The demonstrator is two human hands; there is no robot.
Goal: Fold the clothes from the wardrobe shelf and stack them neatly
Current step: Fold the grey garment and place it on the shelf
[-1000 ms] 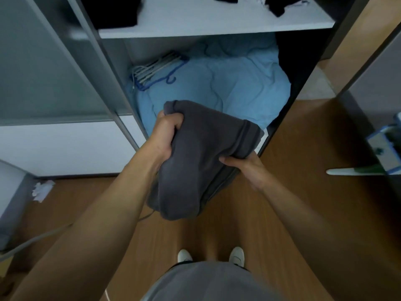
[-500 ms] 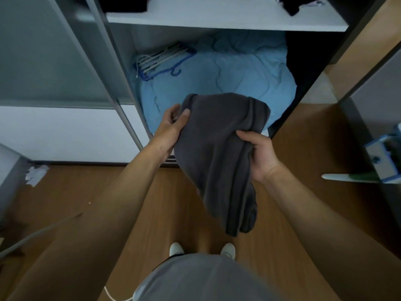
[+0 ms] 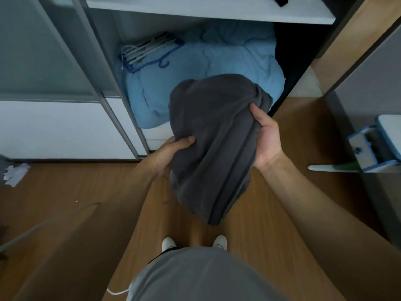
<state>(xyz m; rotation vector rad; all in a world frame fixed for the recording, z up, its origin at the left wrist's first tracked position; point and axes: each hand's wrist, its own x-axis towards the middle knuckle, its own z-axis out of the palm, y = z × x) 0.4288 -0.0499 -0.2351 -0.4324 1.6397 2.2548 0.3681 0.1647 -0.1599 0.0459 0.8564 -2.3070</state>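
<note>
While the dark grey garment (image 3: pixel 212 137) hangs in mid-air in front of the wardrobe's open lower bay, it sits on no surface yet: its top bulges up over the blue bedding (image 3: pixel 217 61) behind, and its tail drops toward the shoes (image 3: pixel 169 243) above the wood floor (image 3: pixel 86 192). Vs a sec ago it's been turned and let out. The bunch that sagged low on the left now hangs longer and straighter, w/ a dark seam running down the right side. The left hand (image 3: pixel 171 153) has slid from the top edge down to the mid left edge, and the right hand (image 3: pixel 267 140) has come up to the upper right. Prob. means the person is still sorting out edges and lining the piece up, so the fold proper isn't made and nothing is stacked. L hand pinches the cloth, thumb laid across the front, fingers hidden behind. R hand is palm-up toward the camera, thumb on top of the fabric by the seam, fingers tucked under it, so both are holding the garment. Both forearms reach fwd, elbows apart. Hangers (image 3: pixel 147 51) lie at the bedding's back left corner; the wardrobe shelf (image 3: pixel 206 9) above shows only bits of dark clothing at its far edge.
</note>
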